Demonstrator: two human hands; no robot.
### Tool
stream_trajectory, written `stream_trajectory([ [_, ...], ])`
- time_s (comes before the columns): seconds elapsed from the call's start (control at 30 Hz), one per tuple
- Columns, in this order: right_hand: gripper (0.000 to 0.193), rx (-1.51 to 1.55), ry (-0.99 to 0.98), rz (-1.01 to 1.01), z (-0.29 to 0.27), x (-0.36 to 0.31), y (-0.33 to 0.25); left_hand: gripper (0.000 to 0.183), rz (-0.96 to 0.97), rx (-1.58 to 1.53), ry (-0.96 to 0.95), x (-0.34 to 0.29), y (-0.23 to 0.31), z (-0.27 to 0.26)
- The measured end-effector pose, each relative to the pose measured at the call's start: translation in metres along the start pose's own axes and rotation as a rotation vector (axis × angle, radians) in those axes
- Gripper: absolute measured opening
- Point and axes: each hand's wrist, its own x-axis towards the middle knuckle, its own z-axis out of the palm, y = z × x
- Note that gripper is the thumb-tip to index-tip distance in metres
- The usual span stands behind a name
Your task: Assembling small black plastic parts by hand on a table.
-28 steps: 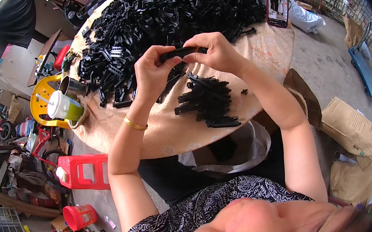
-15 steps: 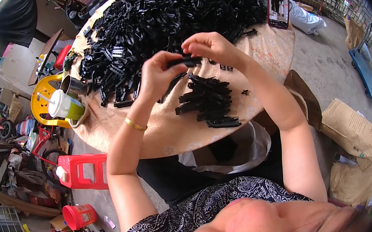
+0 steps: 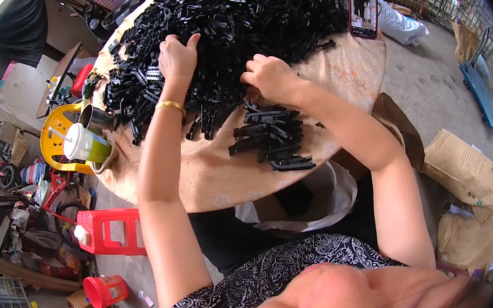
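Head cam: my L hand [image 3: 178, 61] is over the L side of the big heap of blk plastic pcs [image 3: 240, 14], thumb spread well off the fingers, while my R hand [image 3: 274, 80] is at the heap's near edge, fingers curled, can't tell if they're pinching a pc. The small stack of blk pcs [image 3: 269, 135] lies just below my R hand on the peach cloth [image 3: 206, 181], w/ a phone [image 3: 363, 9] upright at far R & a lidded cup [image 3: 86, 142] at L.
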Motion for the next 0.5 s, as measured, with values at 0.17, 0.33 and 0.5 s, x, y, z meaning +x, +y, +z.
stream_trajectory([
  [0.17,0.008,0.11,0.002,-0.081,-0.003,0.0,0.005,0.05,-0.043,-0.142,-0.242,0.027,0.001,0.003],
  [0.33,0.013,0.094,-0.062,-0.067,-0.007,0.0,0.002,0.047,-0.242,-0.425,-0.286,0.018,0.004,0.001],
  [0.5,0.012,0.316,0.141,0.071,-0.01,0.002,0.003,0.034,-0.285,-0.943,-0.346,-0.025,-0.001,-0.032],
])
